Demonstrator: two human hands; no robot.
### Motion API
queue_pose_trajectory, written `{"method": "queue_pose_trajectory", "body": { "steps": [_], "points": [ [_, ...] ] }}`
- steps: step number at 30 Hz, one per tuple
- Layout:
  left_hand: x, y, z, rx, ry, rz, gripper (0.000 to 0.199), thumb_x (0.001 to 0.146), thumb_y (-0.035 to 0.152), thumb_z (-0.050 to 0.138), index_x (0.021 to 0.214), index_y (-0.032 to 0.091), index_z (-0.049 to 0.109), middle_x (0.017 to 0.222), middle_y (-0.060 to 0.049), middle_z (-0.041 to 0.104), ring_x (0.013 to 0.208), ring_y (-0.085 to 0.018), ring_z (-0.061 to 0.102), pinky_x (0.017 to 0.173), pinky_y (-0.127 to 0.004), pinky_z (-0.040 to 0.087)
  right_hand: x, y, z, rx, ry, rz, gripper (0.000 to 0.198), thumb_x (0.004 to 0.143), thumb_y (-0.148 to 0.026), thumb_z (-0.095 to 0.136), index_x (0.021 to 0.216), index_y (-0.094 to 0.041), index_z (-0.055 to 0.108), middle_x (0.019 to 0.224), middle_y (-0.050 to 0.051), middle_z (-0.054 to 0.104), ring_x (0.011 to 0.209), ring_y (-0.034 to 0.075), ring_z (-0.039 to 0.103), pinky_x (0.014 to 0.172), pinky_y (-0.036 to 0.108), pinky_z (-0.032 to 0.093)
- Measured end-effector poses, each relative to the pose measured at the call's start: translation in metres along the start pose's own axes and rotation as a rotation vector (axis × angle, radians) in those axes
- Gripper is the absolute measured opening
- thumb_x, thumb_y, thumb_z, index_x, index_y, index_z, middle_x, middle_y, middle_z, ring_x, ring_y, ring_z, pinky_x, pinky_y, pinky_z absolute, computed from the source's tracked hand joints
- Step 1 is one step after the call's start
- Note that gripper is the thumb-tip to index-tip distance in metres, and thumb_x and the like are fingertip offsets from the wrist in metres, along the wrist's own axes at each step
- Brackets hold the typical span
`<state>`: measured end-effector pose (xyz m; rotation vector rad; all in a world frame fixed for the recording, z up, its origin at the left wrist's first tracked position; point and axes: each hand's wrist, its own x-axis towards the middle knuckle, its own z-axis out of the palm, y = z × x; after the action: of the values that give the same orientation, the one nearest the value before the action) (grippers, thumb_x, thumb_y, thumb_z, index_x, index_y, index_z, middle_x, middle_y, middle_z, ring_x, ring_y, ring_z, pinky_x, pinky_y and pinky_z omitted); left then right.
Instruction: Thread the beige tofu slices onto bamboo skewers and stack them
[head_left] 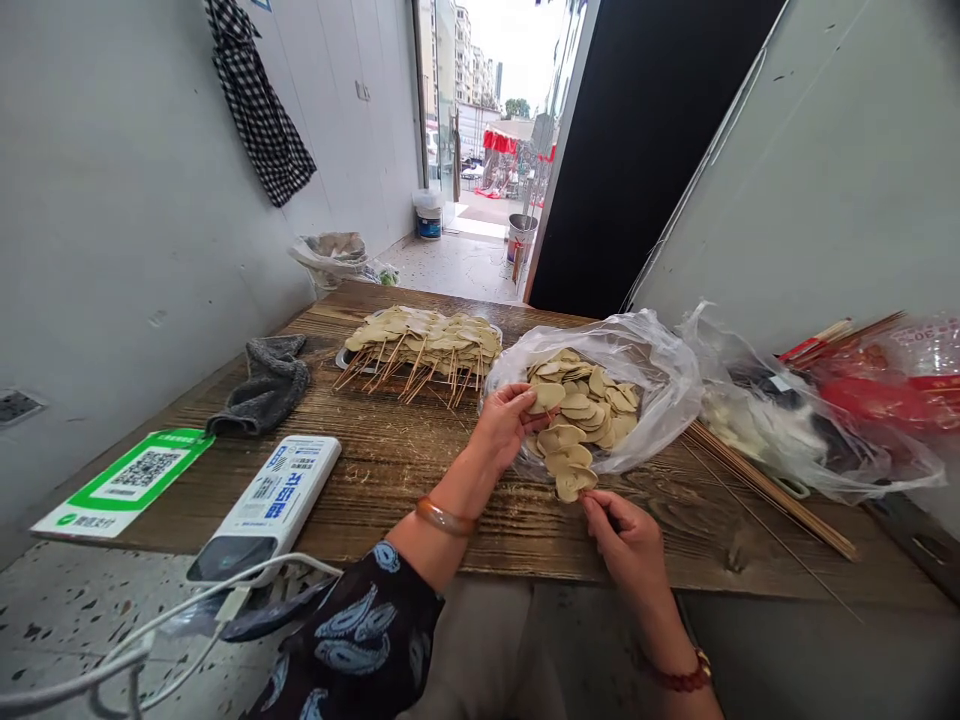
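Note:
In the head view, my left hand point(508, 428) pinches a flat, roundish beige slice point(547, 398) between thumb and fingers, over the near left side of an opened clear plastic bag point(671, 385). Loose slices point(596, 405) of the same kind are heaped inside that bag. Just nearer to me, my right hand point(628, 545) is closed at the lower end of a short row of threaded slices point(570, 462). Their skewer is almost wholly hidden by slices and fingers. Left of the bag, a metal tray point(343, 358) carries stacked skewered slices point(427, 335), their sticks pointing toward me.
Bare bamboo skewers point(780, 495) lie to the right, beside crumpled plastic bags point(810, 430). On the left are a grey cloth point(262, 385), a green QR-code card point(127, 480) and a white device point(274, 505) with cables. The wooden table point(390, 470) ends close to my lap.

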<state>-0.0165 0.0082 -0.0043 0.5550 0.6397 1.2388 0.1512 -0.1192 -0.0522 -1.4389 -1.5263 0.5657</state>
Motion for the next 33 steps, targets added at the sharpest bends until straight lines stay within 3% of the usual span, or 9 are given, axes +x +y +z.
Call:
{"method": "queue_pose_trajectory", "body": {
  "steps": [10,15,26,33],
  "points": [
    [0.000,-0.008,0.002,0.004,-0.035,-0.004,0.037,0.060,0.019,0.079,0.083,0.015,0.051,0.073,-0.002,0.067,0.062,-0.019,0.069,0.065,-0.033,0.057,-0.001,0.002,0.001,-0.008,-0.001,0.042,0.032,0.086,-0.042,0.055,0.084,-0.016,0.073,0.054,0.000,0.054,0.049,0.013,0.051,0.044,0.021,0.039],
    [-0.003,-0.007,0.004,0.059,-0.057,0.059,0.041,0.056,0.024,0.082,0.082,0.015,0.052,0.070,0.000,0.065,0.061,-0.017,0.068,0.062,-0.029,0.055,-0.001,0.005,0.002,0.016,-0.004,0.095,0.033,0.086,-0.043,0.055,0.086,-0.015,0.073,0.056,0.000,0.056,0.049,0.012,0.050,0.044,0.021,0.038],
    [0.000,-0.008,0.003,0.258,-0.048,0.191,0.033,0.058,0.028,0.079,0.076,0.014,0.055,0.060,0.004,0.058,0.052,-0.010,0.059,0.052,-0.022,0.048,0.000,0.005,0.001,0.063,-0.030,0.102,0.033,0.086,-0.042,0.054,0.086,-0.015,0.073,0.056,-0.001,0.055,0.046,0.010,0.046,0.042,0.020,0.035],
    [0.000,-0.010,0.003,0.325,-0.095,0.172,0.032,0.059,0.031,0.079,0.076,0.014,0.057,0.060,0.002,0.060,0.053,-0.009,0.057,0.053,-0.020,0.045,-0.001,0.010,0.002,0.145,-0.033,0.152,0.033,0.087,-0.043,0.055,0.089,-0.014,0.071,0.055,-0.002,0.052,0.045,0.009,0.043,0.040,0.019,0.032]
  ]
}}
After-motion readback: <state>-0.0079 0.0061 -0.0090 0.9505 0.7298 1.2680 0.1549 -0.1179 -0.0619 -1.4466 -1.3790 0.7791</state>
